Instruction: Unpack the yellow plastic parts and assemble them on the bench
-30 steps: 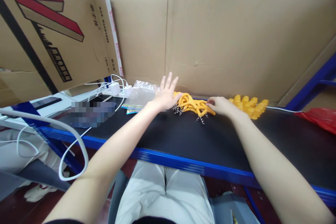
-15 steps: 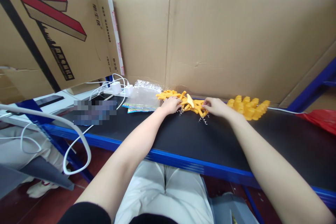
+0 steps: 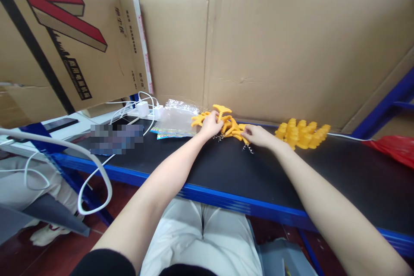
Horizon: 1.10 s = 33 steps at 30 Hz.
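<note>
Fingers of the left hand and right hand curl onto yellow pieces, both arms outstretched.

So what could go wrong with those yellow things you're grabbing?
The left hand and right hand are in a tangled pile of yellow pieces with little metal springs; those might snag together or prick a finger. The pile sits close to the plastic bags, so pieces could slide under them.
</note>
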Motion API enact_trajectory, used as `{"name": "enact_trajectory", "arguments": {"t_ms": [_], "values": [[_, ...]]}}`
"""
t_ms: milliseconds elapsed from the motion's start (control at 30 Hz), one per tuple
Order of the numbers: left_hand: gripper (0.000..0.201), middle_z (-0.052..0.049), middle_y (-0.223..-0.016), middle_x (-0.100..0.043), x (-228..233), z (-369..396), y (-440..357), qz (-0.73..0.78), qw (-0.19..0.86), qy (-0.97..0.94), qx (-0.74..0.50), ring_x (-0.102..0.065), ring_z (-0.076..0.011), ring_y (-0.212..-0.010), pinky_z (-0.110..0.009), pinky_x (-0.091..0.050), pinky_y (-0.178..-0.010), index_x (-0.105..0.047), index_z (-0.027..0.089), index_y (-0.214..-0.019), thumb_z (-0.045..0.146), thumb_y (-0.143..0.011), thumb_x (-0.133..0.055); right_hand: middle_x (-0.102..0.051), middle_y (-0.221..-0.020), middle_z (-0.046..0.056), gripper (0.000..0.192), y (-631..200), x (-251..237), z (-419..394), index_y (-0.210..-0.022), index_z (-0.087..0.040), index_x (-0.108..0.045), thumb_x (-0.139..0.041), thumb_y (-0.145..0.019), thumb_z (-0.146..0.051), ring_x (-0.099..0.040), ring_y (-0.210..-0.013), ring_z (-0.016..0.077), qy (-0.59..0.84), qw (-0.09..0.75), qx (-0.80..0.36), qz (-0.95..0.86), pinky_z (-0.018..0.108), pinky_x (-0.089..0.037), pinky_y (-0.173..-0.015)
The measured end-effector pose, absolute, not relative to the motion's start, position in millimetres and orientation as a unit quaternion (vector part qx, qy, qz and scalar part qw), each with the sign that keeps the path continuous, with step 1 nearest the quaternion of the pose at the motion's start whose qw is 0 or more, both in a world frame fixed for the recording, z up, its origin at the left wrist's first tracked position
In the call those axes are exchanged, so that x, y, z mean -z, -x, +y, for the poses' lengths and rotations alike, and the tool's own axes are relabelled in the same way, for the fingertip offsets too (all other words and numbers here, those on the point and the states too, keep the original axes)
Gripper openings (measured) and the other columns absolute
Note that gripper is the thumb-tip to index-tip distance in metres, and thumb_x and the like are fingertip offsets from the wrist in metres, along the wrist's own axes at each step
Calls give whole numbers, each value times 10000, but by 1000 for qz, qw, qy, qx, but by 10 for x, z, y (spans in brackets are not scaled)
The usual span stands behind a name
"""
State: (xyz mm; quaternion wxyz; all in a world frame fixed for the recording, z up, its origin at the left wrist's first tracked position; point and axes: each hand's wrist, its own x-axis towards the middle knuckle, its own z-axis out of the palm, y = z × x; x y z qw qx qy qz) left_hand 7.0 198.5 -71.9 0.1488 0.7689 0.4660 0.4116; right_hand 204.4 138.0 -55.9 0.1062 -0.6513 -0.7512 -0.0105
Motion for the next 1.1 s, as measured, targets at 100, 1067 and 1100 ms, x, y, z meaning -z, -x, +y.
{"name": "enact_trajectory", "arguments": {"t_ms": [100, 1067, 1100], "values": [[343, -40, -840, -645, 714, 1979, -89, 479, 182, -734, -447, -603, -149, -775, -282, -475, -775, -502, 138, -1148, 164, -808, -542, -654, -758, 43, 202, -2031, 547, 1363, -732, -189, -531, -476, -875, -321, -576, -688, 151, 652, 105, 9, -751, 228, -361, -589], [224, -14, -856, -689, 608, 1946, -86, 426, 385, -604, -553, -547, -57, -421, -190, -448, -503, -466, 176, -1038, 81, -838, -436, -580, -1171, 273, 380, -2766, 526, 1447, -1073, -79, -686, -571, -715, -133, -502, -1058, 366, 860, 68, 76, -501, 483, -337, -839], [207, -3, -814, -683, 618, 1952, -83, 425, 376, -610, -552, -541, -58, -415, -186, -440, -492, -473, 176, -1026, 90, -841, -443, -584, -1162, 276, 363, -2767, 524, 1451, -1062, -78, -690, -570, -724, -134, -506, -1056, 365, 859, 68, 74, -502, 487, -329, -842]]}}
